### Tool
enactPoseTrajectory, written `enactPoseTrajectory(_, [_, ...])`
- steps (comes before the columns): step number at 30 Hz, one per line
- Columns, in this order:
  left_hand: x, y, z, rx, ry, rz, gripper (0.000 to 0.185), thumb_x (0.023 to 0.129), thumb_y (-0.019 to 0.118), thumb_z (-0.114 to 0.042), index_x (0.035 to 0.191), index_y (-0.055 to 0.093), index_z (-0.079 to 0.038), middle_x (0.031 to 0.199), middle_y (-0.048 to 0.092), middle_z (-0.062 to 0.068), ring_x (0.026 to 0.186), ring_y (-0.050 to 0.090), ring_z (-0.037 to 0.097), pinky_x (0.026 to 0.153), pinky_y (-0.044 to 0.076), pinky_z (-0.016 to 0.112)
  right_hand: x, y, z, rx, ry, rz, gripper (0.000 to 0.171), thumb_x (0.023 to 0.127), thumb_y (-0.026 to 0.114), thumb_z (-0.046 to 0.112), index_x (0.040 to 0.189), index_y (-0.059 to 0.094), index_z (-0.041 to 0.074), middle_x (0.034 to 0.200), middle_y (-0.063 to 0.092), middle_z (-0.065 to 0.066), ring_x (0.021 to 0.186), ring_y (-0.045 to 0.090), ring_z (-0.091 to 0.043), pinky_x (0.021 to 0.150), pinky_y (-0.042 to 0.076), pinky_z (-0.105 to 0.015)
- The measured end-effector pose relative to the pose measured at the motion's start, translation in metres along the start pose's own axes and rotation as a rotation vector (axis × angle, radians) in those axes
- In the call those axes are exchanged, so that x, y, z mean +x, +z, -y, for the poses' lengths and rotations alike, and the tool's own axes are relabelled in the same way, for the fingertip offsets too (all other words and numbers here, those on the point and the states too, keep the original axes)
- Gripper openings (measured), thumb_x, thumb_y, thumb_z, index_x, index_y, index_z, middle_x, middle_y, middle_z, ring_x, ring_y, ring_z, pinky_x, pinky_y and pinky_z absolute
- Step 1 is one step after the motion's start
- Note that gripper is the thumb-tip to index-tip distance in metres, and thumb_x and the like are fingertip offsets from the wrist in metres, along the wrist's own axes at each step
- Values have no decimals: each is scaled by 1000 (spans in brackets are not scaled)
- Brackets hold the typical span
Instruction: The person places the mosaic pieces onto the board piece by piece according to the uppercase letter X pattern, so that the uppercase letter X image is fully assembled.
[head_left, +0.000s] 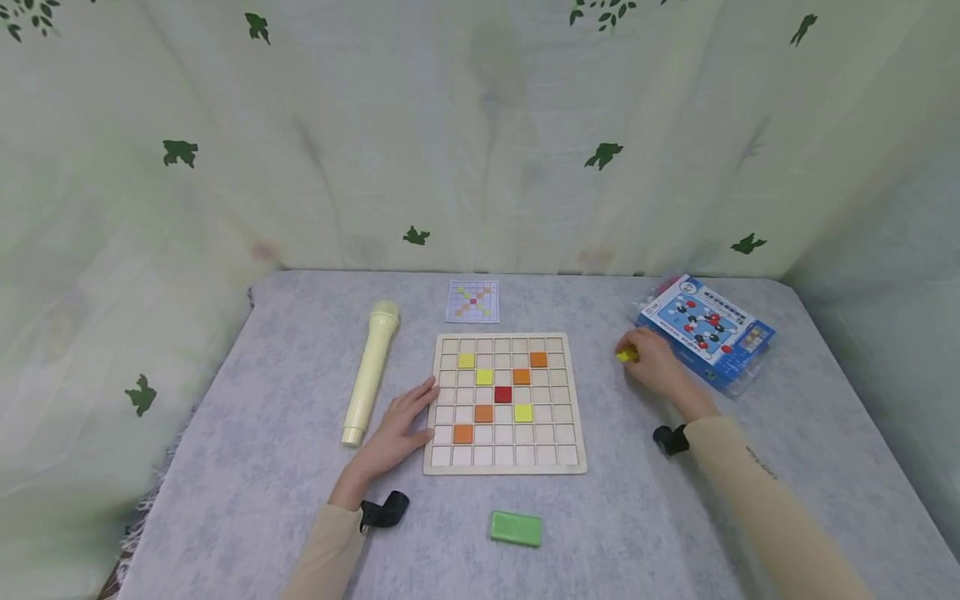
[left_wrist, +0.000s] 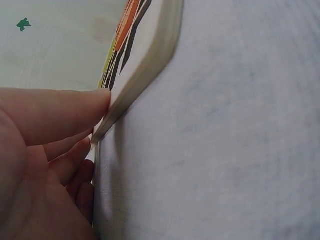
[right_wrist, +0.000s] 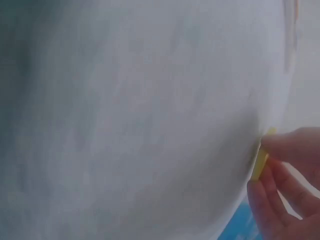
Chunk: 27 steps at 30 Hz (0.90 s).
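Thumb and fingers of my right hand (head_left: 656,363) pinch a yellow tile (head_left: 627,355), low over the table to the right of the grid board. The right wrist view shows the yellow tile (right_wrist: 260,162) edge-on between the fingertips. My left hand (head_left: 396,429) lies at the left edge of the wooden grid board (head_left: 506,468), fingers extended, the thumb touching its side in the left wrist view. On the board, yellow tiles (head_left: 467,360) and orange tiles (head_left: 538,359) form two crossing diagonals around a red tile (head_left: 503,395). The lower-right diagonal carries one yellow tile (head_left: 522,413).
A small pattern card (head_left: 473,301) lies behind the board. To the left is a cream-coloured flashlight-shaped cylinder (head_left: 367,375). A blue box with molecule pictures (head_left: 705,329) sits at the back right, and a green block (head_left: 516,529) lies in front.
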<state>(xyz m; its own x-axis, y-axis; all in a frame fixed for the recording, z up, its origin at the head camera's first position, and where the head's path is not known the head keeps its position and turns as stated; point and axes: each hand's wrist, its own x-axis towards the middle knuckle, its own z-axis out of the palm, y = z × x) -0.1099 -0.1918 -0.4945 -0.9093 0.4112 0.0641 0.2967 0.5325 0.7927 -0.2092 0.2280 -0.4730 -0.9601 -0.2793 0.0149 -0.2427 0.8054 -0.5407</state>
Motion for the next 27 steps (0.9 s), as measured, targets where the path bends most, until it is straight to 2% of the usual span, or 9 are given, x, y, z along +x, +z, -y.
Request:
enactPoseTrajectory(3, [-1,0,0,-4,-3,-1,61,82,59,1,138,33,-1,147,20,9,131,15,29,100,16,48,-6,7,20,28,-47,7,20,74,65,-1,93,62,4,95,55,-9,89,52,-24,79,44,-40])
enactPoseTrajectory(6, [-2,1,0,-6,-5,2,61,82,59,1,138,33,-2,148,19,8,131,15,29,100,16,48,-19,17,45,85,-147,35,21,73,68,-1,92,62,7,94,57,-3,88,55,-19,78,46,-36])
enactPoseTrajectory(10, [-2,1,0,-8,5,2,62,82,59,0,138,33,-2,148,19,8,131,16,29,99,16,48,-40,32,75,138,-291,121,22,73,68,-1,91,61,11,92,57,4,86,54,-12,76,47,-29])
enactPoseTrajectory(13, [-2,1,0,-9,10,0,62,82,59,0,138,33,-2,148,19,8,130,17,30,99,17,49,-51,42,89,132,-354,185,23,74,67,0,91,60,13,90,56,7,82,52,-9,73,46,-26])
enactPoseTrajectory(18, [-2,1,0,-2,1,-1,62,82,60,0,138,33,-3,148,19,7,131,17,29,100,16,49,-59,53,102,70,-388,240,23,76,64,1,93,60,14,92,55,6,80,48,-10,72,43,-26])
enactPoseTrajectory(27, [0,2,-1,-5,-3,-2,62,82,59,1,138,33,-1,148,19,8,131,15,29,100,17,48,-61,58,108,1,-379,234,23,77,62,1,95,63,15,97,56,8,90,47,-8,79,43,-27])
